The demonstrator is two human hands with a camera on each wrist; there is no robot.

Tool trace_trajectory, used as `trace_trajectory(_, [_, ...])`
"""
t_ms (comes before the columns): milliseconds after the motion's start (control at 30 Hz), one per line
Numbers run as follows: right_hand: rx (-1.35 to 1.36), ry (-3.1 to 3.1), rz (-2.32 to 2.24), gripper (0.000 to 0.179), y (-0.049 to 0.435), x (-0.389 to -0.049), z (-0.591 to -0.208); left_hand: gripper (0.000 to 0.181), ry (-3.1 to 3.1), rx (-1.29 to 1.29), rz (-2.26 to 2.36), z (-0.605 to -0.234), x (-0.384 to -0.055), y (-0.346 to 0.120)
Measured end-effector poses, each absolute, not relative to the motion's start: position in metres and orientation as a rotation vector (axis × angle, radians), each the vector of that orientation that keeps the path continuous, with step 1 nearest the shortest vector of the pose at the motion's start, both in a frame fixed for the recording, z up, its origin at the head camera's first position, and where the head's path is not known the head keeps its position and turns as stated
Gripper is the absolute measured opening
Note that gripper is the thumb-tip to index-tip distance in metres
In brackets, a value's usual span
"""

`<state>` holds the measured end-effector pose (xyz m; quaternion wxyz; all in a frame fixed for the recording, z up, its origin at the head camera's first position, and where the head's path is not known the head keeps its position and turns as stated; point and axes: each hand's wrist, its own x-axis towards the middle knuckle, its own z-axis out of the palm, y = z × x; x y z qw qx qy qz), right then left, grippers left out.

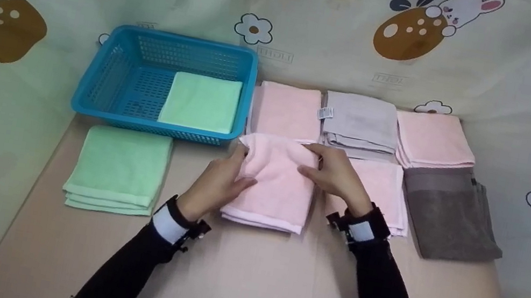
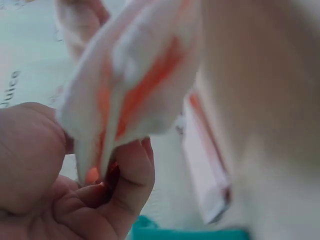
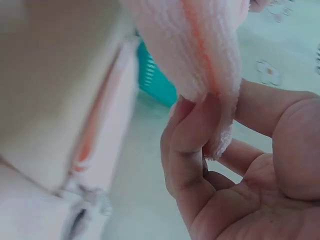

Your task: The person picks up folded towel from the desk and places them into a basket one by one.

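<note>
Both hands hold a folded pink towel [image 1: 272, 188] by its opposite sides, in front of the basket's right end. My left hand [image 1: 215, 184] grips its left side; in the left wrist view the fingers [image 2: 132, 170] curl under the layered edge. On the far right side, my right hand [image 1: 337, 175] pinches the towel between thumb and fingers, and the right wrist view shows the fingers [image 3: 192, 135] bent round the fold. A blue plastic basket [image 1: 157, 125] stands behind on the left, with a folded light green towel [image 1: 201, 102] lying in its right half.
Another light green towel [image 1: 119, 167] lies before the basket. Right of the basket are a pink towel [image 1: 288, 109], a grey towel [image 1: 361, 117] with a label and a further pink towel [image 1: 434, 138]. Nearer lie a partly covered pink towel [image 1: 379, 185] and a brown towel [image 1: 450, 214].
</note>
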<state>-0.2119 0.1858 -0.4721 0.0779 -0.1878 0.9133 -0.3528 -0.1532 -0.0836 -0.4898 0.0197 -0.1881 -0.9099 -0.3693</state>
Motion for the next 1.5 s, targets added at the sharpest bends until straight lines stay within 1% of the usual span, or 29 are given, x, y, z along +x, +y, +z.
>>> trace_trajectory(200, [-0.58,2.75,-1.141,0.044,0.182,-0.218,-0.452,0.06,-2.8,-0.573,-1.174,-0.467,-0.163,-0.095])
trace_trajectory(367, [-0.585,2.743,-1.179,0.044,0.174,-0.224,-0.445,0.055,-2.853,-0.569,-1.126,-0.458,-0.169,-0.105])
trace_trajectory(500, [-0.604,2.743,-1.187,0.044,0.163,-0.231,-0.438,0.052,-2.88,-0.506,-1.13,-0.451,-0.173,-0.114])
trace_trajectory(767, [-0.653,2.786,-1.244,0.045,0.127,-0.26,-0.416,0.048,-2.789,-0.428,-1.117,-0.431,-0.197,-0.138])
trace_trajectory(1000, [-0.622,2.832,-1.221,0.052,0.096,-0.284,-0.4,0.045,-2.673,-0.351,-1.173,-0.425,-0.217,-0.157])
trace_trajectory(1167, [-0.645,2.827,-1.3,0.054,0.075,-0.305,-0.399,0.043,-2.6,-0.233,-1.191,-0.427,-0.238,-0.167])
trace_trajectory(1367, [-0.709,2.883,-1.343,0.06,0.05,-0.332,-0.408,0.041,-2.549,-0.047,-1.124,-0.433,-0.263,-0.179])
trace_trajectory(1433, [-0.738,2.898,-1.375,0.062,0.041,-0.339,-0.414,0.036,-2.543,0.018,-1.091,-0.437,-0.27,-0.184])
trace_trajectory(1500, [-0.747,2.904,-1.414,0.06,0.033,-0.345,-0.421,0.026,-2.547,0.054,-1.043,-0.441,-0.278,-0.187])
